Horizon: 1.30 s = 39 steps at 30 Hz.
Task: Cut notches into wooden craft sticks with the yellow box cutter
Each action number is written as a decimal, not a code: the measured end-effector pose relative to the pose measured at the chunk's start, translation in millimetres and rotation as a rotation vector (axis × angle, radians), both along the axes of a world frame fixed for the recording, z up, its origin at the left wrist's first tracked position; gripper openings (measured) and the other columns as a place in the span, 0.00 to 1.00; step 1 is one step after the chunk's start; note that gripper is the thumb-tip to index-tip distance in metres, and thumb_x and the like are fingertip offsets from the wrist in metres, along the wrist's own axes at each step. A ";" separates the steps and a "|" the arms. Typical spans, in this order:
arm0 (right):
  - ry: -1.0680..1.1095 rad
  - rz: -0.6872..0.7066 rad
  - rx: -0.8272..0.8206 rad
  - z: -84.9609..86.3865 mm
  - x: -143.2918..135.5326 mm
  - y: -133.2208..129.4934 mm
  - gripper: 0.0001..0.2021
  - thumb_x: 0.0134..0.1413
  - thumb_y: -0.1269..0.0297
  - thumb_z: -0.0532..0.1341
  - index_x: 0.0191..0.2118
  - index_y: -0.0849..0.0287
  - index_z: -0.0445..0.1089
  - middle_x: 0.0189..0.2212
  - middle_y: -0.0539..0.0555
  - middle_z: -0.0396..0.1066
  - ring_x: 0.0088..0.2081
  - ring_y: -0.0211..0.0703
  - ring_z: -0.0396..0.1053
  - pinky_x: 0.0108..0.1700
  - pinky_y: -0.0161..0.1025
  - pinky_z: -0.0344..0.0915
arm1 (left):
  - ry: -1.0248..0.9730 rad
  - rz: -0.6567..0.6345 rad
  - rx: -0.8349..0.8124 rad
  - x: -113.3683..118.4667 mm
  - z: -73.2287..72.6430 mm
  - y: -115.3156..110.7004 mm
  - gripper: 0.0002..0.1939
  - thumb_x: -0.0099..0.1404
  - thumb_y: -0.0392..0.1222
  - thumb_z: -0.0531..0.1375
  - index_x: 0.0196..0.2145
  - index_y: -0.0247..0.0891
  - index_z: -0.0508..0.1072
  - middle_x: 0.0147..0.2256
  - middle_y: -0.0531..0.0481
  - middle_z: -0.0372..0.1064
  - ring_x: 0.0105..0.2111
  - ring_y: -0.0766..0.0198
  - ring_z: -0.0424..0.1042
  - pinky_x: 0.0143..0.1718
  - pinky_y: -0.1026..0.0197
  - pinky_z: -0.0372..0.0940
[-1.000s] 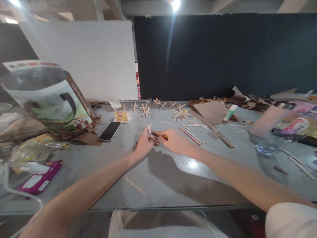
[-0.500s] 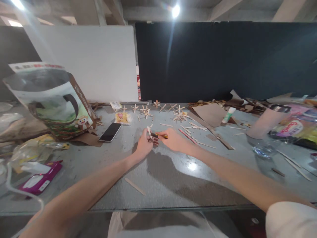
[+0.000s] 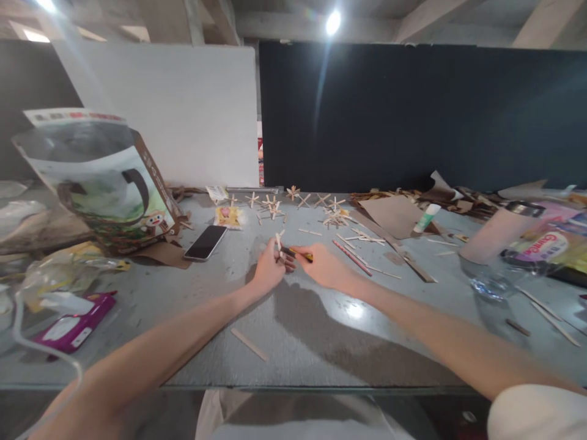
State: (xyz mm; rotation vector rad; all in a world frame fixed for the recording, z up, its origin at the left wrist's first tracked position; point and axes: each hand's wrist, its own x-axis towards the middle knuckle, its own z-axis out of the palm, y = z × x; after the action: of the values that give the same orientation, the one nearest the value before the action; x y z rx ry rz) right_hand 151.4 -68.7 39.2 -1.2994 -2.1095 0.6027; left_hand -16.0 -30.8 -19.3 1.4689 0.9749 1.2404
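Note:
My left hand (image 3: 270, 267) is closed around a small crossed piece of flat wooden sticks (image 3: 279, 241), which stands up from its fingertips. My right hand (image 3: 316, 264) grips what looks like a yellow-and-black utility knife (image 3: 304, 255). The knife's dark end points left and meets the left fingers just below the sticks; whether it touches the wood I cannot tell. Both hands are held low over the middle of the grey table (image 3: 321, 348). Beyond them lie several star-shaped stick pieces (image 3: 274, 211) and loose wooden sticks (image 3: 364, 237).
To the left are a large printed bag (image 3: 110, 195), a phone (image 3: 206, 242), a purple device (image 3: 77, 324) with a white cable, and a snack packet (image 3: 228, 217). At right: cardboard (image 3: 389, 214), a glue stick (image 3: 427, 218), a pink bottle (image 3: 498, 232). One stick (image 3: 249, 344) lies near the front edge.
The view has shifted slightly. Both hands keep their hold close together, with the knife and the crossed sticks in nearly the same place.

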 end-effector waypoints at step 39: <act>0.119 0.018 0.005 3.8 3.7 -12.7 0.21 0.67 0.65 0.54 0.56 0.64 0.79 0.37 0.57 0.82 0.32 0.45 0.76 0.31 0.35 0.68 | -0.022 0.006 0.087 2.4 8.8 -7.6 0.15 0.65 0.44 0.64 0.42 0.43 0.60 0.24 0.58 0.74 0.25 0.62 0.80 0.28 0.62 0.73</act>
State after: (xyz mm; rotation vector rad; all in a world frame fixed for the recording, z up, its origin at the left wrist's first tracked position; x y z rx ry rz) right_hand 155.1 -81.5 43.0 -1.2132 -2.0266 0.6654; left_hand -13.6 -38.4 -10.5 1.5173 0.9213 1.3150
